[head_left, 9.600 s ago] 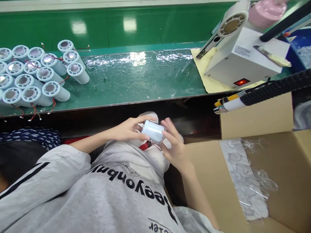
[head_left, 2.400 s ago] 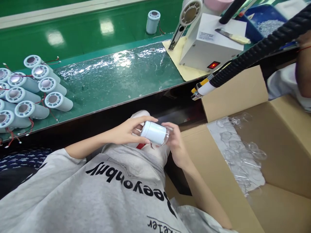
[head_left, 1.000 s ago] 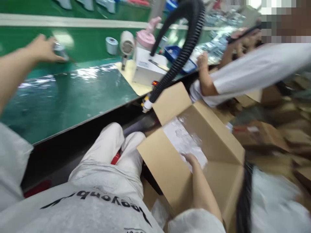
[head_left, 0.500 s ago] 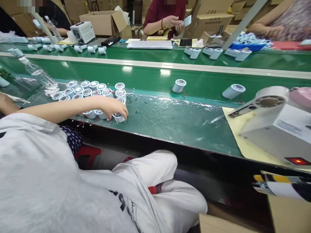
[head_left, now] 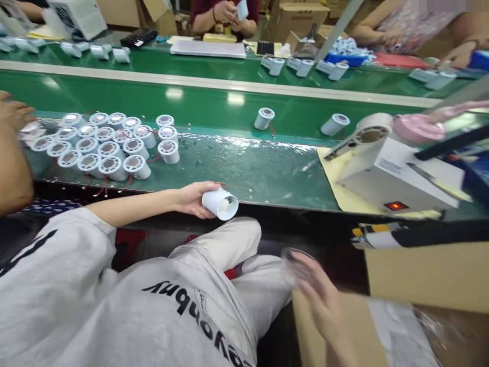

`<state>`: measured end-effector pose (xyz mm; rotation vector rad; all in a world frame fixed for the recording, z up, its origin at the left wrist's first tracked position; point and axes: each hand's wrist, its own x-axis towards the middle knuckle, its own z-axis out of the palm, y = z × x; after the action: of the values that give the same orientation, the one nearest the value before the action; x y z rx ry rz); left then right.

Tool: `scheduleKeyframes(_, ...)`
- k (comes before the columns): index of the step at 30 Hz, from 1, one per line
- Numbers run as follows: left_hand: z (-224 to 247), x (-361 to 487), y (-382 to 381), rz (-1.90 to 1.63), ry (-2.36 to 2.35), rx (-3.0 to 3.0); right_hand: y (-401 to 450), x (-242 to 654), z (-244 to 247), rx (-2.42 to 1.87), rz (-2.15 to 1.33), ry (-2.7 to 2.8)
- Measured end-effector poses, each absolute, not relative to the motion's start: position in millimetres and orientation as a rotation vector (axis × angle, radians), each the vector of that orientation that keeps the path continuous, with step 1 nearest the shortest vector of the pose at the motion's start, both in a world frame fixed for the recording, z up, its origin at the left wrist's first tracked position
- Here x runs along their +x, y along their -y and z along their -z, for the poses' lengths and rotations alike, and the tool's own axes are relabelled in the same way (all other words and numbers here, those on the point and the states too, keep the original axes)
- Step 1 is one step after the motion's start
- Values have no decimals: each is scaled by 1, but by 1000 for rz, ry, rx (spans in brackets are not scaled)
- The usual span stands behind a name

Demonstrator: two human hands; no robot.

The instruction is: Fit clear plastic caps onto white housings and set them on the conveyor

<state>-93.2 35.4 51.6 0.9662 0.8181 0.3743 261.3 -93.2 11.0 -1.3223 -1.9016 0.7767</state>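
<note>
My left hand (head_left: 193, 199) grips a pale blue-white cylindrical housing (head_left: 212, 201) at the front edge of the bench. The housing lies tilted, its open end facing right and a small pale round part visible inside; a thin red wire shows behind it. To the lower right, above an open cardboard box, my right hand (head_left: 319, 293) is smeared by motion. Its fingers are closed on a clear round piece (head_left: 289, 263), too blurred to name. Left of my hands, several similar housings (head_left: 110, 149) stand upright in rows, red wires trailing from some.
Two housings, one nearer (head_left: 264, 119) and one farther right (head_left: 335, 124), sit on the green belt (head_left: 214, 104). A white machine (head_left: 382, 178) with a lit red switch stands right on yellow paper. The cardboard box (head_left: 344, 316) is below. Co-workers' hands (head_left: 225, 11) show across the belt.
My left hand has taken the housing from the front of the right-hand column and brought it right, tipping it over. My right hand has come into view with a clear piece. The view has shifted right.
</note>
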Motion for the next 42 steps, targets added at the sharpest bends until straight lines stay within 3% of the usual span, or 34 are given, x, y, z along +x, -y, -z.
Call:
scheduleKeyframes(5, -15, -29, -17, -139, -835, 792, 87, 204, -3, -1240, -190, 2251)
scheduleKeyframes(10, -18, -2, -13, -10, -811, 975, 78, 192, -10, -1413, 163, 2299)
scheduleKeyframes(13, -27, 2, -15, 12, -784, 1392, 75, 197, -9, -1542, 7, 2332)
scheduleKeyframes(16, -33, 0, -13, -161, -768, 1774, 75, 201, -8, -1484, -472, 2234)
scheduleKeyframes(19, -30, -4, -9, -382, -788, 1902, 77, 202, -10, -1397, -875, 1941)
scheduleKeyframes(21, -23, -7, -6, -474, -786, 1903, 78, 202, -13, -1403, -964, 1763)
scheduleKeyframes(27, -2, -13, -5, -513, -681, 1912, 78, 205, -18, -1453, -1056, 1360)
scheduleKeyframes(33, -12, -10, -6, -419, -541, 1752, 79, 210, -12, -1303, -1200, 1072)
scheduleKeyframes(36, -15, -9, -1, -409, -592, 1566, 85, 211, -9, -1211, -1155, 1263)
scheduleKeyframes(42, -15, -12, 9, -343, -638, 1259, 103, 211, -6, -1223, -714, 1745)
